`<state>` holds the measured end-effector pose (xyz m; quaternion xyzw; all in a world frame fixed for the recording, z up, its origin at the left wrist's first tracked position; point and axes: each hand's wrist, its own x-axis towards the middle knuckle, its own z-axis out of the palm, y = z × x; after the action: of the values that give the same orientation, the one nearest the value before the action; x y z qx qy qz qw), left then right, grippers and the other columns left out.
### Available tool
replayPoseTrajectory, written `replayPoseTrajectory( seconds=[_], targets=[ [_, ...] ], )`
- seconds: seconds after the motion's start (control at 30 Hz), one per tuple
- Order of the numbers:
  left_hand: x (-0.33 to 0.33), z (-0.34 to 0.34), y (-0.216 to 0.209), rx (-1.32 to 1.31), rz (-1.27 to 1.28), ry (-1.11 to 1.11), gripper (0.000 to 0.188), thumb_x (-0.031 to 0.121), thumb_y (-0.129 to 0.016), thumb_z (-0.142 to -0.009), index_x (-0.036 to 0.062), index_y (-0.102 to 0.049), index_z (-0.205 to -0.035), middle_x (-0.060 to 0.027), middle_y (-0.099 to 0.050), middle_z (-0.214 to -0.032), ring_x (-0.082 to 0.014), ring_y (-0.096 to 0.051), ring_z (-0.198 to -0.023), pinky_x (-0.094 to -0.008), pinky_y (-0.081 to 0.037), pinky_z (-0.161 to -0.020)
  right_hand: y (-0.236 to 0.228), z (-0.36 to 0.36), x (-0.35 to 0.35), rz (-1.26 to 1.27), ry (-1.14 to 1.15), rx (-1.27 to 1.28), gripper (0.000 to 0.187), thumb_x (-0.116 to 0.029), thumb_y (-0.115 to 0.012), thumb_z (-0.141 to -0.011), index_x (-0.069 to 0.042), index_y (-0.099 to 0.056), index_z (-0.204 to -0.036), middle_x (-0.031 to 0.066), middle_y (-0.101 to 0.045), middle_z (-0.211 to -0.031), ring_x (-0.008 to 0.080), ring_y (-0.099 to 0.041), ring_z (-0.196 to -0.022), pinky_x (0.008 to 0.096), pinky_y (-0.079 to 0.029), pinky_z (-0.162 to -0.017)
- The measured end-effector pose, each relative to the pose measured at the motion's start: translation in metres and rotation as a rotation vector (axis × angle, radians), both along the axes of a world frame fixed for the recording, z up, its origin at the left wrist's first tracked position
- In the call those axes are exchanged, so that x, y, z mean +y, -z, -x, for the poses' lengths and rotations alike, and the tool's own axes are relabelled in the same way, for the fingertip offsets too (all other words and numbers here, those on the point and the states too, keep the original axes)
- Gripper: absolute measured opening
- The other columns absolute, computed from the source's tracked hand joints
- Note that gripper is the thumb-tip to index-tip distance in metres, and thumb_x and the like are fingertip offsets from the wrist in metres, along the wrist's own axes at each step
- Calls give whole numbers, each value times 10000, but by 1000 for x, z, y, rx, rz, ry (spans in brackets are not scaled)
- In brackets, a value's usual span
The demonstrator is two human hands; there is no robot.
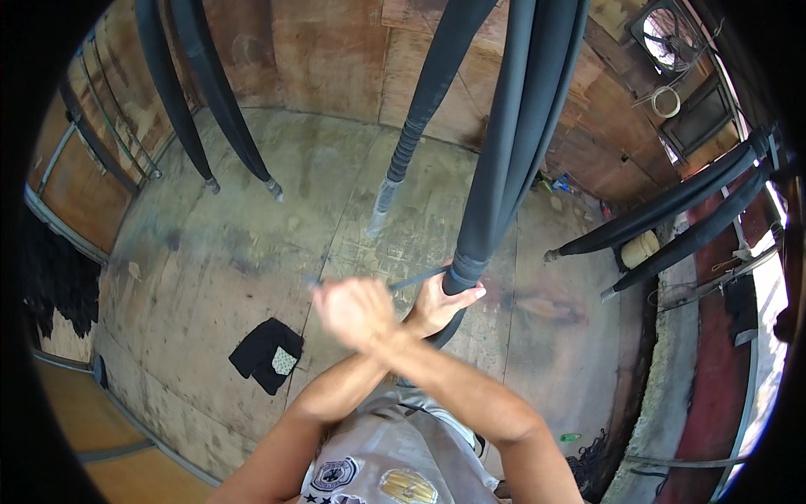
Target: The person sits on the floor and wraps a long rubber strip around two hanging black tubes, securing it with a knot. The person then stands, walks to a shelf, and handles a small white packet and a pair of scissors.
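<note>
My forearms cross in front of me, the right one over the left. My left hand (440,304) is wrapped round the lower end of a thick bundle of dark grey cloth (495,160) that hangs from above. Blue-grey strip (417,279) runs from the tied neck of this bundle to my right hand (357,312), which is closed in a fist and blurred by motion. A short end of the strip pokes out past that fist. Below my left hand, part of the bundle's dark tail is hidden behind my arms.
Another hanging cloth bundle (399,147), wrapped at its tip, is just left of mine. Two more bundles (222,109) hang far left, and others (672,202) at the right. Folded black cloth (267,354) lies on the wooden floor (185,294). A fan (667,35) sits in the far-right wall.
</note>
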<state>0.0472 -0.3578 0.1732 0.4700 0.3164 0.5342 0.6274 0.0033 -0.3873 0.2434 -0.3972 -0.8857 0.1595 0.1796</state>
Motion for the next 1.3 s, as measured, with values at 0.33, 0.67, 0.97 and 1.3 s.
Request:
replayPoseTrajectory(
  seconds=[0.33, 0.67, 0.97, 1.3],
  targets=[
    [15, 30, -4, 151, -7, 293, 569, 145, -867, -784, 18, -606, -1274, -120, -715, -1159, -176, -669, -1080, -353, -537, -965, -21, -143, -98, -64, -317, 848, 181, -147, -687, -798, 5, -604, -744, 199, -629, -716, 349, -631, -625, 410, -521, -558],
    [22, 19, -4, 179, 18, 279, 310, 115, -851, -762, 30, -684, -1009, -47, -710, -899, -127, -653, -840, -319, -526, -828, 43, -267, -4, 309, 729, 2025, 442, -481, -393, -1047, -214, -387, -694, -41, -351, -521, 126, -381, -471, 293, -369, -447],
    [32, 15, 4, -66, 218, 470, 442, 158, -884, -725, 25, -661, -1083, -46, -693, -868, -138, -662, -822, -308, -529, -750, 152, -146, 201, 1522, 25, 1904, 377, -438, -454, -1058, -156, -527, -819, -57, -460, -620, 100, -431, -501, 249, -340, -441],
    [28, 16, 10, -241, 265, 444, 672, 21, -884, -690, -2, -587, -1293, -92, -704, -957, -172, -682, -896, -346, -572, -830, 147, -146, 176, 2086, -340, 1432, 440, -444, -422, -1087, -181, -388, -735, -91, -341, -621, 69, -375, -552, 252, -381, -491]
  ],
)
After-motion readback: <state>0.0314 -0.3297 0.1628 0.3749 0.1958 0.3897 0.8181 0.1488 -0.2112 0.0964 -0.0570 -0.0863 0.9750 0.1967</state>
